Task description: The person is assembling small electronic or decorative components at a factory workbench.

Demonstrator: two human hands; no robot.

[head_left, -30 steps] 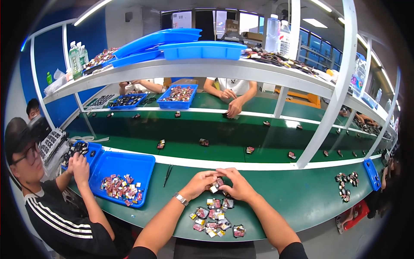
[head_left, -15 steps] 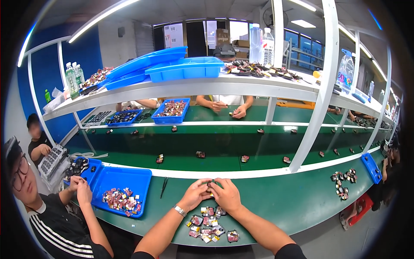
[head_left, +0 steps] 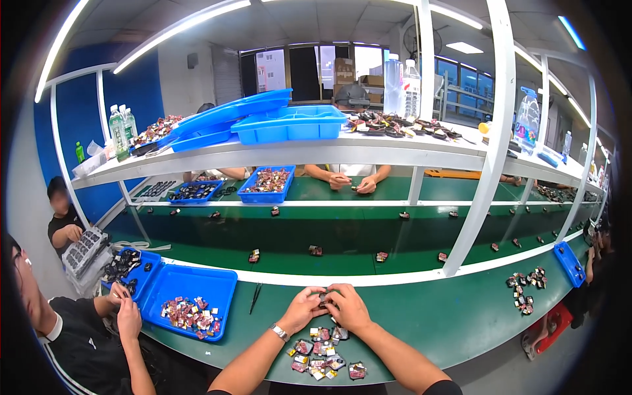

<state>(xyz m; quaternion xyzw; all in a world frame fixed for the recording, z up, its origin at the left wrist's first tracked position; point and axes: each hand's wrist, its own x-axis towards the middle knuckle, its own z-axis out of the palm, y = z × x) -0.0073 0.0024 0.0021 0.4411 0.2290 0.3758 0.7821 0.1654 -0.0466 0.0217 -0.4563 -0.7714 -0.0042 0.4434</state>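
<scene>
My left hand point(head_left: 303, 311) and my right hand point(head_left: 349, 308) meet over the green bench, fingers closed around a small dark electronic unit point(head_left: 324, 299). The fingertips cover most of it, so its details cannot be made out. Just below my hands, close to the bench's near edge, lies a group of small electronic assemblies point(head_left: 320, 349) with red boards, dark casings and silver or yellow parts. A single similar assembly point(head_left: 357, 370) sits at the right of that group. Black tweezers point(head_left: 255, 297) rest on the bench to the left of my hands.
A blue tray point(head_left: 197, 275) of small red-and-white parts stands at left, beside a co-worker's hands point(head_left: 125, 309). Beyond a white rail, spaced units point(head_left: 316, 251) lie on a green belt. A white post point(head_left: 478, 164) and shelf point(head_left: 296, 155) rise ahead. More units point(head_left: 525, 289) lie right.
The whole scene sits slightly lower in the picture as the view has tilted up. My hands stay together on the unit. The co-worker at left has turned their head.
</scene>
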